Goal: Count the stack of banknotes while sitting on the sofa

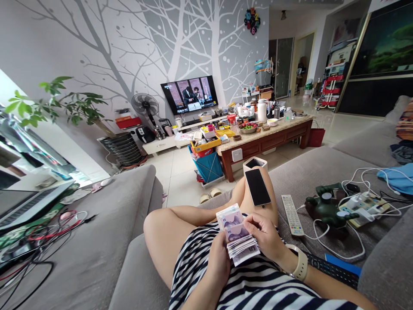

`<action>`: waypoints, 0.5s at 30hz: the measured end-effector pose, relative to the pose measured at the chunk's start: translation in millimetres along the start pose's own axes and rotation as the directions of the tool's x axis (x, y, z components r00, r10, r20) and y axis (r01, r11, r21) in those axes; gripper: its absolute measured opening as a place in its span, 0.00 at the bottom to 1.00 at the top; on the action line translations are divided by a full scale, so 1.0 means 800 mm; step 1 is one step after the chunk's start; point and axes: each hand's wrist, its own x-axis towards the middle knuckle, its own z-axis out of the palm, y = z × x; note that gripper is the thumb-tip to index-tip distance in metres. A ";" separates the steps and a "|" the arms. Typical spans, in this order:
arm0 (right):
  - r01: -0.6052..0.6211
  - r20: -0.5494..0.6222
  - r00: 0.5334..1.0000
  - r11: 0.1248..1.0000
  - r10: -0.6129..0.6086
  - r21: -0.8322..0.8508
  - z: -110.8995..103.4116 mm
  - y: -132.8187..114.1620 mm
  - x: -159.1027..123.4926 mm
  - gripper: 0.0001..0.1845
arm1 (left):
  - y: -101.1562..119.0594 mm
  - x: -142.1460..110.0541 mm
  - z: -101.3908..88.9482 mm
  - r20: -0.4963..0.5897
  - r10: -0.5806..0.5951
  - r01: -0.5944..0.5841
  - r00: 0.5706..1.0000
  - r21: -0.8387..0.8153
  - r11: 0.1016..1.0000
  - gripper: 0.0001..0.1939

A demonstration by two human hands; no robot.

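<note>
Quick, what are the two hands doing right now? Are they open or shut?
Left hand: closed, holding a stack of banknotes from below.
Right hand: closed on the same stack, fingers on its top notes.

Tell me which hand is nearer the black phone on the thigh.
Right: the right hand sits just below the phone, apart from it, on the banknotes; the left hand is farther away, down and to the left, under the notes.

**Banknotes** (232, 232): numeral 5 printed at the edge.
**Wall clock** (252, 20): coloured numerals, 6 legible at the bottom.
**Television screen** (189, 95): caption, too small to read.
**Remote control** (292, 214): button labels, too small to read.
</note>
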 end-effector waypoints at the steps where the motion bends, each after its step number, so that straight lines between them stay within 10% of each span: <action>1: 0.001 0.002 1.000 1.000 -0.001 0.006 0.000 0.001 0.000 0.15 | 0.000 0.000 0.000 0.004 -0.002 0.002 1.000 -0.006 1.000 0.07; 15: 0.011 0.016 1.000 1.000 -0.011 0.020 0.000 0.003 0.001 0.16 | 0.002 0.000 0.001 -0.001 -0.009 0.009 1.000 -0.056 0.998 0.07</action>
